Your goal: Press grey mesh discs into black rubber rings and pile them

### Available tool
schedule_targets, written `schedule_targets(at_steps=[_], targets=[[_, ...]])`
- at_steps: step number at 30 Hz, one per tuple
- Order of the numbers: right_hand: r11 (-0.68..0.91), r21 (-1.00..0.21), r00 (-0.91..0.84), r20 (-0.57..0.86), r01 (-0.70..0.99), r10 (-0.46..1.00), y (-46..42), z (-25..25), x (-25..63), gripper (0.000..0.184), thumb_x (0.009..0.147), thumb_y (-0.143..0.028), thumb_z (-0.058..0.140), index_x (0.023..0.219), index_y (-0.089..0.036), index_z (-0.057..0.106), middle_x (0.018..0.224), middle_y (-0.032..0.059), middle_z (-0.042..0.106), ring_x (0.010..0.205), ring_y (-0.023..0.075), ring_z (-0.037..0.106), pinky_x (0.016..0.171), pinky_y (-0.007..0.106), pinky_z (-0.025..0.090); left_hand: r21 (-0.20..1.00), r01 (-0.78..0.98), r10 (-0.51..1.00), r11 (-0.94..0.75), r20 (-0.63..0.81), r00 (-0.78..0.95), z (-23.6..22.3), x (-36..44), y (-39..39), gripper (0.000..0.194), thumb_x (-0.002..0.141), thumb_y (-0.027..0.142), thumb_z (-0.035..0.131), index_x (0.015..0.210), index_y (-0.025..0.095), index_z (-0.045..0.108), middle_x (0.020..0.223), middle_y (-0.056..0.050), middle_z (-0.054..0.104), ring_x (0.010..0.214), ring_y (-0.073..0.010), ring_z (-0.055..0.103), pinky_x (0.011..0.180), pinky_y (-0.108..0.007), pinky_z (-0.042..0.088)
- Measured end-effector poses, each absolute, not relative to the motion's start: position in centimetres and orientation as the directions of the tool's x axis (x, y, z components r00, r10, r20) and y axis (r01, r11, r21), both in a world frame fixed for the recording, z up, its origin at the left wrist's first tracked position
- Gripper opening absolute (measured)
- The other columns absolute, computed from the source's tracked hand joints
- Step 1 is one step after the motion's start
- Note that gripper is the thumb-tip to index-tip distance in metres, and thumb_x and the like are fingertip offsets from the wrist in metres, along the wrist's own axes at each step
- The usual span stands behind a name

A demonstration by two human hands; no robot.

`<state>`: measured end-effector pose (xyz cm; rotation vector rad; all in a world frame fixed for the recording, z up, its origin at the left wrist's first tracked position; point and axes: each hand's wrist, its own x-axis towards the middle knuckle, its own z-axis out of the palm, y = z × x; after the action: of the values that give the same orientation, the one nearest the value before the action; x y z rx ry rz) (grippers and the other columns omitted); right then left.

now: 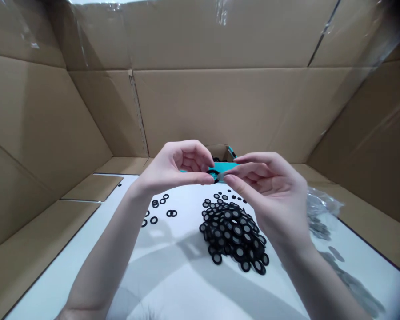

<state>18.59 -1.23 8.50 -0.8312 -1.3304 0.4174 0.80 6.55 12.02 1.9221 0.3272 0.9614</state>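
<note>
My left hand (178, 166) and my right hand (270, 186) meet above the white table (173, 284). The left thumb and fingers pinch a small black rubber ring (213, 174). My right fingertips pinch a small grey mesh disc (221, 177) that touches the ring. Below the hands lies a heap of black rings with mesh centres (235, 233). Several empty black rings (158, 209) lie scattered to the left of the heap.
Cardboard walls (220, 106) enclose the table on the left, back and right. A teal box (227, 165) sits behind the hands. A clear plastic bag and loose grey mesh discs (323, 226) lie at the right.
</note>
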Motion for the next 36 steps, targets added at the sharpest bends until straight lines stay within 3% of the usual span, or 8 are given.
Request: schedule_targets(at_steps=[7, 14, 21, 25, 28, 36], targets=[[0.688, -0.698, 0.303, 0.712, 0.201, 0.634, -0.4, 8.3, 17.8, 0.020, 0.079, -0.017, 0.080, 0.090, -0.026, 0.066, 0.082, -0.0028, 0.075, 0.081, 0.0162, 0.074, 0.071, 0.032, 0.059, 0.807, -0.195, 0.549, -0.558, 0.535, 0.642, 11.9, 1.3, 6.2, 0.022, 0.075, 0.010, 0.083, 0.088, 0.015, 0.066, 0.075, 0.002, 0.070, 0.069, -0.0081, 0.070, 0.063, -0.015, 0.057], [0.638, -0.704, 0.219, 0.707, 0.312, 0.673, -0.4, 7.9, 18.9, 0.019, 0.084, -0.019, 0.075, 0.098, -0.030, 0.066, 0.085, -0.0032, 0.074, 0.080, 0.0169, 0.072, 0.072, 0.035, 0.057, 0.796, -0.171, 0.551, -0.580, 0.538, 0.637, 11.3, 2.1, 6.5, 0.018, 0.082, 0.017, 0.079, 0.093, 0.017, 0.065, 0.083, 0.000, 0.072, 0.078, -0.0116, 0.073, 0.072, -0.019, 0.061], [0.587, -0.715, 0.209, 0.684, 0.379, 0.699, -0.4, 7.8, 19.6, 0.027, 0.080, -0.017, 0.076, 0.099, -0.031, 0.063, 0.069, -0.0059, 0.069, 0.072, 0.0190, 0.070, 0.070, 0.039, 0.054, 0.613, -0.064, 0.440, -0.787, 0.632, 0.638, 10.9, 2.5, 6.5, 0.011, 0.090, 0.014, 0.068, 0.101, 0.016, 0.065, 0.095, -0.002, 0.072, 0.084, -0.0097, 0.071, 0.079, -0.018, 0.060], [0.572, -0.703, 0.216, 0.691, 0.422, 0.690, -0.3, 8.0, 19.7, 0.030, 0.078, -0.017, 0.077, 0.100, -0.030, 0.060, 0.079, -0.0045, 0.073, 0.078, 0.0206, 0.072, 0.068, 0.039, 0.050, 0.509, -0.048, 0.378, -0.860, 0.696, 0.611, 10.9, 2.8, 6.3, 0.012, 0.092, 0.009, 0.063, 0.100, 0.017, 0.064, 0.091, -0.001, 0.072, 0.082, -0.0101, 0.070, 0.076, -0.020, 0.060], [0.576, -0.687, 0.205, 0.703, 0.442, 0.681, -0.3, 8.0, 19.7, 0.036, 0.076, -0.014, 0.078, 0.102, -0.029, 0.059, 0.086, -0.0033, 0.075, 0.084, 0.0226, 0.074, 0.070, 0.040, 0.050, 0.473, -0.046, 0.365, -0.880, 0.735, 0.572, 10.9, 2.9, 6.3, 0.017, 0.091, 0.009, 0.065, 0.105, 0.018, 0.063, 0.093, -0.001, 0.071, 0.084, -0.0108, 0.070, 0.077, -0.021, 0.060], [0.599, -0.679, 0.172, 0.710, 0.426, 0.683, -0.1, 7.9, 19.9, 0.035, 0.078, -0.012, 0.075, 0.103, -0.030, 0.059, 0.078, -0.0050, 0.072, 0.078, 0.0210, 0.073, 0.076, 0.044, 0.054, 0.403, 0.002, 0.315, -0.915, 0.711, 0.629, 11.0, 3.0, 6.2, 0.021, 0.095, 0.007, 0.059, 0.111, 0.021, 0.059, 0.100, -0.001, 0.070, 0.090, -0.0106, 0.068, 0.080, -0.022, 0.058]])
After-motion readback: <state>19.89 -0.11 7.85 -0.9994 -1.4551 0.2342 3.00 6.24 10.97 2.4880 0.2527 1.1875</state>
